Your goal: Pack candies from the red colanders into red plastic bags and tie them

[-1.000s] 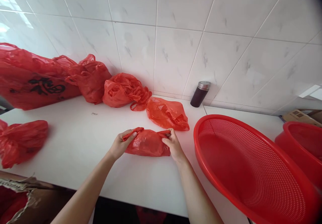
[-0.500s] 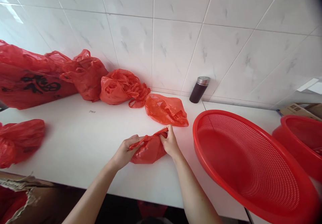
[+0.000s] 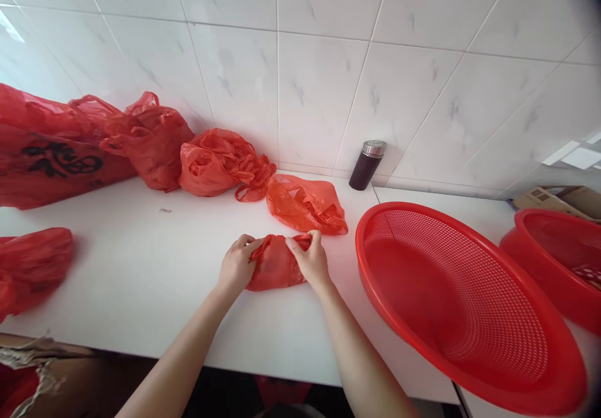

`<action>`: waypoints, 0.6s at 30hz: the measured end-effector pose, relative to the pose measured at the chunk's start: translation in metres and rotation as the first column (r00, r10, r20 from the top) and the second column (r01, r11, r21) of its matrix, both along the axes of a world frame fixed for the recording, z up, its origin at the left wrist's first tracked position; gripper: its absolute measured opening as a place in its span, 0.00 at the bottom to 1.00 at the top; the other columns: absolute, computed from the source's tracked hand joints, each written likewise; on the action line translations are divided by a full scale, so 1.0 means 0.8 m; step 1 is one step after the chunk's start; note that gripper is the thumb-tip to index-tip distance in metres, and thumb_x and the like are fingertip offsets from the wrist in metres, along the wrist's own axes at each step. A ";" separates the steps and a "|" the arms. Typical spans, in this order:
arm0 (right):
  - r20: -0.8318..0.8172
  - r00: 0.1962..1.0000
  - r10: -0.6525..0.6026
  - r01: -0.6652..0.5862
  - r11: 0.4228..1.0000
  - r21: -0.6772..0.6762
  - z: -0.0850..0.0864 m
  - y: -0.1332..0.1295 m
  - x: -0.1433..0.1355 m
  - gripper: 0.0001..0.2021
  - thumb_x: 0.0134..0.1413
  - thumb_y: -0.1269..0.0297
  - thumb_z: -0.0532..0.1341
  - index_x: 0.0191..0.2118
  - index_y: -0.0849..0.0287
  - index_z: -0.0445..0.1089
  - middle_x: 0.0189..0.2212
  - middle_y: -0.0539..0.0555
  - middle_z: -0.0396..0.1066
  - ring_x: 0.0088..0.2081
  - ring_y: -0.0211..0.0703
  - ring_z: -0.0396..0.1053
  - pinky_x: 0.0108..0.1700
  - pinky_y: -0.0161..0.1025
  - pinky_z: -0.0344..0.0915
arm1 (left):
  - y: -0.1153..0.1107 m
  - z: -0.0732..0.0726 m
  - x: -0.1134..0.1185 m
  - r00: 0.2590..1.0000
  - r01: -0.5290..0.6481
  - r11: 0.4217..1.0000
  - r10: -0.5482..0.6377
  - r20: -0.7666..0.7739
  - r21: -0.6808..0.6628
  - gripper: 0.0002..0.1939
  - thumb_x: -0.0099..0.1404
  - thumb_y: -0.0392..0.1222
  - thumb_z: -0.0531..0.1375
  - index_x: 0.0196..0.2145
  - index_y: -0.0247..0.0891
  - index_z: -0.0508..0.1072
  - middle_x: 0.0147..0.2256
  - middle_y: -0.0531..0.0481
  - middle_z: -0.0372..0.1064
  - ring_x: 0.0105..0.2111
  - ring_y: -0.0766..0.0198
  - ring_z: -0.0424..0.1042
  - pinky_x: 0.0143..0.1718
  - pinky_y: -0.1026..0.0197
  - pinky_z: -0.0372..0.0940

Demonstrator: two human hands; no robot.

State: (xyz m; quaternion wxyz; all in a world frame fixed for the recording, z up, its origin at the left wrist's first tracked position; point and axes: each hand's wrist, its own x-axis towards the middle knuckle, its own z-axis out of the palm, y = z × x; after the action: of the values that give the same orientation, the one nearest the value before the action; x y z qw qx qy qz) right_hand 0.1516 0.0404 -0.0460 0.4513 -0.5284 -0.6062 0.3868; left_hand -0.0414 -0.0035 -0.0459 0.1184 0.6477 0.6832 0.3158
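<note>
A small red plastic bag (image 3: 277, 268) lies on the white table in front of me, with something bulky inside that I cannot make out. My left hand (image 3: 238, 261) is closed on the bag's left edge, fingers gripping the gathered plastic. At the opposite side, my right hand (image 3: 310, 258) pinches the upper right edge between thumb and fingers. Just behind the hands rests another crumpled red plastic bag (image 3: 307, 205), apart from them.
Several stuffed red bags (image 3: 159, 142) line the tiled wall at the left. One red bag (image 3: 37, 268) sits at the left edge, above a torn cardboard box (image 3: 61, 380). A dark thermos (image 3: 366, 166) stands by the wall. A large red plastic basket (image 3: 422, 299) occupies the right.
Both hands have shifted slightly on the bag, and its top edge is now folded flatter. My right thumb has moved left along the edge. The view has turned a little to the right.
</note>
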 end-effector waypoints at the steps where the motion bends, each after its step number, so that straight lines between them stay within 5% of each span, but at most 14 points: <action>1: 0.110 0.994 -0.019 0.018 1.000 0.008 -0.001 0.000 -0.004 0.16 0.50 0.53 0.61 0.39 0.52 0.55 0.36 0.50 0.70 0.38 0.47 0.69 0.38 0.40 0.62 | 0.004 -0.002 -0.001 1.000 -0.002 1.000 0.002 -0.031 -0.013 0.29 0.55 0.26 0.50 0.47 0.48 0.77 0.40 0.48 0.67 0.38 0.58 0.67 0.37 0.59 0.60; 5: 0.366 0.930 -0.044 0.038 0.999 0.024 -0.008 0.005 -0.010 0.10 0.54 0.60 0.58 0.38 0.53 0.55 0.34 0.52 0.72 0.36 0.49 0.71 0.34 0.40 0.60 | 0.011 -0.009 -0.006 0.993 -0.028 0.998 0.022 -0.116 -0.057 0.28 0.56 0.26 0.49 0.47 0.45 0.78 0.39 0.45 0.68 0.40 0.54 0.67 0.41 0.55 0.60; 12: 0.386 0.921 -0.039 0.026 0.999 0.039 -0.014 0.009 -0.008 0.07 0.54 0.68 0.57 0.37 0.53 0.56 0.34 0.51 0.72 0.35 0.47 0.70 0.32 0.38 0.58 | 0.009 -0.019 -0.005 0.985 -0.069 0.995 0.056 -0.163 -0.075 0.25 0.57 0.28 0.50 0.44 0.45 0.79 0.42 0.42 0.69 0.43 0.47 0.65 0.45 0.45 0.57; 18: 0.298 0.954 -0.030 0.024 0.999 0.024 -0.014 0.010 0.003 0.08 0.51 0.62 0.60 0.34 0.53 0.57 0.30 0.50 0.70 0.33 0.48 0.69 0.33 0.39 0.58 | 0.014 -0.022 -0.014 0.999 -0.028 0.997 0.029 0.021 -0.073 0.22 0.59 0.32 0.51 0.43 0.46 0.79 0.46 0.43 0.69 0.48 0.45 0.62 0.52 0.40 0.53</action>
State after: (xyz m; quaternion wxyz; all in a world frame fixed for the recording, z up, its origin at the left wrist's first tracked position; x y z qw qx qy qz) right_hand 0.1538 0.0484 -0.0575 0.3652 -0.5844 -0.6641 0.2901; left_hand -0.0527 0.0079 -0.0637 0.1448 0.6297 0.7020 0.2994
